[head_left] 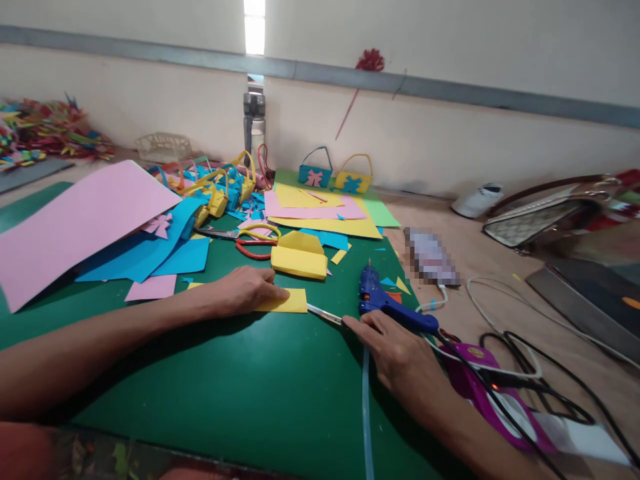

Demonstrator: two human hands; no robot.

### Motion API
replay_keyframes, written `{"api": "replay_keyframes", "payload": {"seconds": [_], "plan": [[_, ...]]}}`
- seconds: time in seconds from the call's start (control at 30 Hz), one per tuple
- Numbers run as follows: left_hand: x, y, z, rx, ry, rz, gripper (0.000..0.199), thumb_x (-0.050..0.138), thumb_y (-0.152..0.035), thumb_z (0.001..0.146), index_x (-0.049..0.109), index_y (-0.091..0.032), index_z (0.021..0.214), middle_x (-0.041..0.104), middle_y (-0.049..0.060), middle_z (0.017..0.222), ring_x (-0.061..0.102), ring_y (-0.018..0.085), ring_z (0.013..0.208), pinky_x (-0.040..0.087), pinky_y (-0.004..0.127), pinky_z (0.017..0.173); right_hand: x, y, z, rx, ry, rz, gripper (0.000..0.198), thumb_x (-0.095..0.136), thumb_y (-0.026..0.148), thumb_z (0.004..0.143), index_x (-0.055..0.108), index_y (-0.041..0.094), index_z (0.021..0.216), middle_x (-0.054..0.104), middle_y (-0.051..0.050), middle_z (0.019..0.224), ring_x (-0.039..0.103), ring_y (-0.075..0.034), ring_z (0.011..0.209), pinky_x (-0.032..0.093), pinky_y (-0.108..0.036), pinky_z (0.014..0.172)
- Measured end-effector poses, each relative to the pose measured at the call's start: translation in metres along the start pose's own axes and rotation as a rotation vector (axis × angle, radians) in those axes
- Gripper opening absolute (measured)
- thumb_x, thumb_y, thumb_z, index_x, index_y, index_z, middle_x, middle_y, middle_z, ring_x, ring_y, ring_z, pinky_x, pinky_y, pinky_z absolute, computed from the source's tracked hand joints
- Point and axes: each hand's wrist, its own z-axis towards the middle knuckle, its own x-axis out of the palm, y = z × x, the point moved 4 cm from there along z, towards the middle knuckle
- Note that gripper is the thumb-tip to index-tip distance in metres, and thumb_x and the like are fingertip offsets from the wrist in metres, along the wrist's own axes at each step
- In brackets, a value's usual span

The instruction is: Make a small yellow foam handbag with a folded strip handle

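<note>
My left hand (250, 288) lies on a narrow yellow sheet piece (293, 301), fingers curled and the index finger pressing it flat against the green board (225, 387). My right hand (393, 347) is closed around the dark end of a slim metal-bladed tool (325, 315). The blade's tip meets the right edge of the yellow piece; whether it is a knife or closed scissors I cannot tell. Just above my left hand sits a folded yellow piece with a flap (300, 260). Beside my right hand lies a blue glue gun (377, 297), a long clear glue stick (367, 413) extending below.
Scissors (257, 240) with red and yellow handles lie behind the folded piece. Pink (85, 227) and blue sheets (145, 257) cover the left. Small finished bags (315, 175) stand at the back. Cables (520, 360), a purple device (475, 360) and a blurred phone-like object (431, 257) lie right.
</note>
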Motion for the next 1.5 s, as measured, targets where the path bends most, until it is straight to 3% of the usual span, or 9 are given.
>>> {"api": "replay_keyframes", "payload": {"seconds": [0.1,0.43,1.5], "plan": [[0.003,0.002,0.001,0.038,-0.039,-0.040,0.031,0.038,-0.024,0.089,0.066,-0.025,0.102,0.047,0.001,0.072,0.042,0.010,0.056,0.024,0.023,0.050,0.000,0.000,-0.001,-0.010,0.009,0.016,0.050,0.035,-0.003,0.073,0.061,0.017,0.111,0.061,-0.009,0.087,0.060,-0.017,0.073,0.048,-0.025,0.058],[0.006,0.004,0.002,0.028,-0.071,-0.057,0.031,0.039,-0.027,0.090,0.066,-0.025,0.106,0.049,0.002,0.071,0.042,0.010,0.057,0.022,0.024,0.050,0.007,-0.002,-0.002,-0.027,0.000,-0.017,0.051,0.033,-0.004,0.076,0.062,0.018,0.111,0.062,-0.009,0.085,0.060,-0.016,0.070,0.048,-0.023,0.056],[0.004,0.006,0.003,-0.002,-0.031,-0.040,0.033,0.045,-0.020,0.085,0.065,-0.027,0.110,0.050,0.003,0.076,0.042,0.012,0.059,0.020,0.024,0.050,0.002,0.012,0.010,-0.135,-0.047,-0.100,0.051,0.031,-0.007,0.073,0.062,0.016,0.106,0.064,-0.007,0.084,0.061,-0.015,0.072,0.046,-0.022,0.056]]}}
